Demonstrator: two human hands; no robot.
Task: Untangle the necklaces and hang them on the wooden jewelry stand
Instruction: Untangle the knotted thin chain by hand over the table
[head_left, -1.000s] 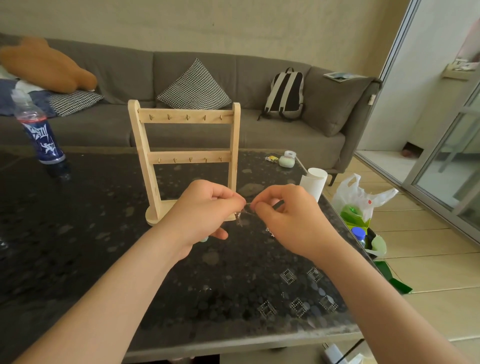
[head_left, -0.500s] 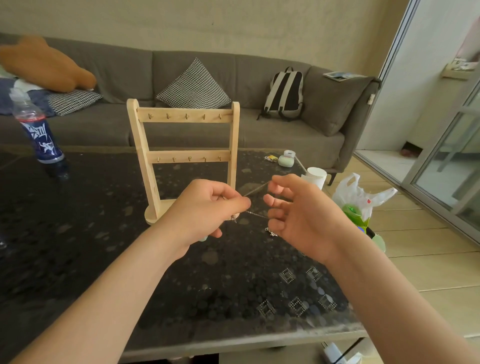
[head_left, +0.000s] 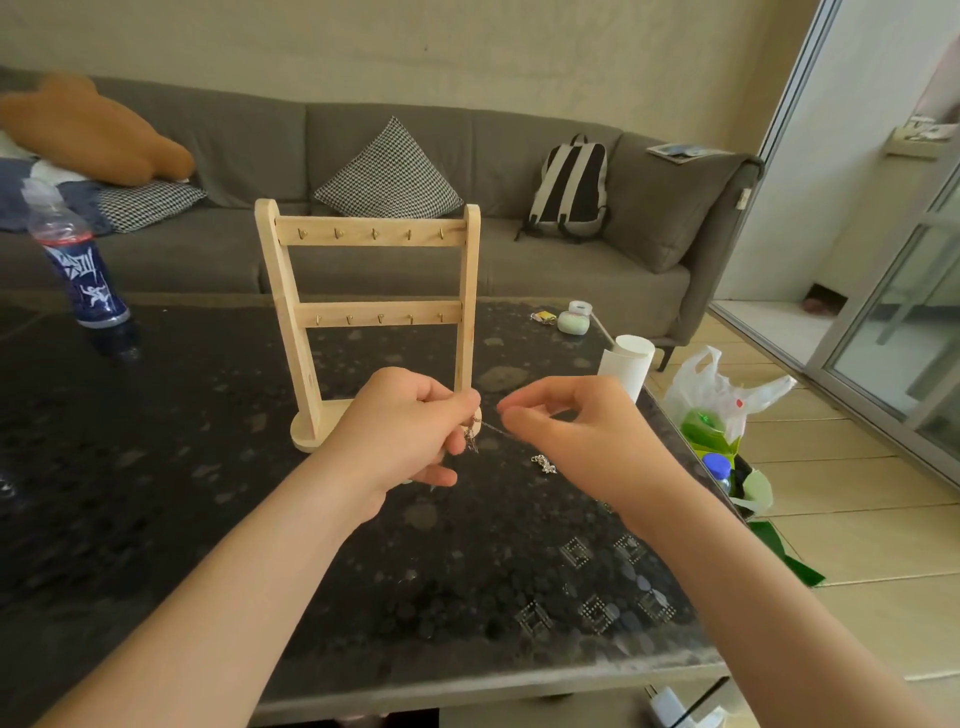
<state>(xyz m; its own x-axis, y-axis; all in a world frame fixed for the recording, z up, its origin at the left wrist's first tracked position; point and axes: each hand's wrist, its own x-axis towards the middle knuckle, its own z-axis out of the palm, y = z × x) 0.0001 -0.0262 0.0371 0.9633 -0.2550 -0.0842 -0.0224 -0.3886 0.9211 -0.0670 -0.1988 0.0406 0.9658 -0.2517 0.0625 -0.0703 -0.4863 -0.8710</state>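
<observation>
Silver chain (head_left: 492, 429) runs in a short, nearly taut line between my two hands, which are close together but not touching, just in front of the stand's base. My left hand (head_left: 400, 431) has its fingers curled and pinches the knot (head_left: 471, 440), a small bunch of links hanging below thumb and forefinger. My right hand (head_left: 582, 436) pinches one strand between thumb and forefinger, with the other fingers loosely bent. I judge this to be the untangling step, and the way to do it well is not to pull. A thin chain under tension only tightens its knot. Better to hold the left hand steady as an anchor, slacken the line, and let the right hand tease one loop out sideways, feeding links back through rather than dragging them. Working low would help, so that a dropped strand falls a short way. Just beside my right hand a second small silver bunch (head_left: 544, 463) lies on the dark speckled surface (head_left: 156, 467). Whether it joins the chain I hold, I cannot tell, so I should lift gently in case it trails. Behind my hands the wooden jewelry stand (head_left: 291, 317) is upright, and the hooks (head_left: 374, 234) on both its bars are bare, so nothing is hung yet. A freed necklace should go straight onto a hook, not back down.
</observation>
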